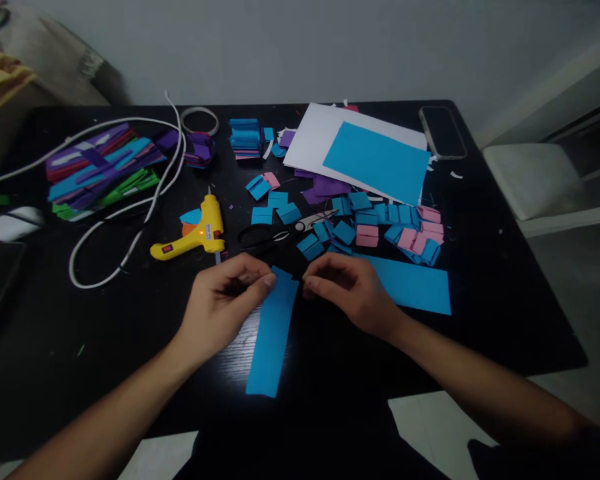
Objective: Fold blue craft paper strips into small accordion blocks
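- Blue strip (273,333): flat on the table (150,373), between the forearms; long axis runs near-to-far, far end inclined slightly right.
- Left hand (223,300): grip clamped on the strip's far left corner.
- Right hand (355,287): grip together, just beside the far right corner; contents cannot be told.
- Beyond the strip: black-handled scissors (300,227), blades pointing right; folded blue and pink pieces (344,233) alongside.
- Right: wide blue piece (420,287), partly behind the right hand.
- Left: yellow glue gun (211,223), nozzle pointing away; looped white cable (95,287).
- Surface: black, glossy; grey wall (280,53) behind.
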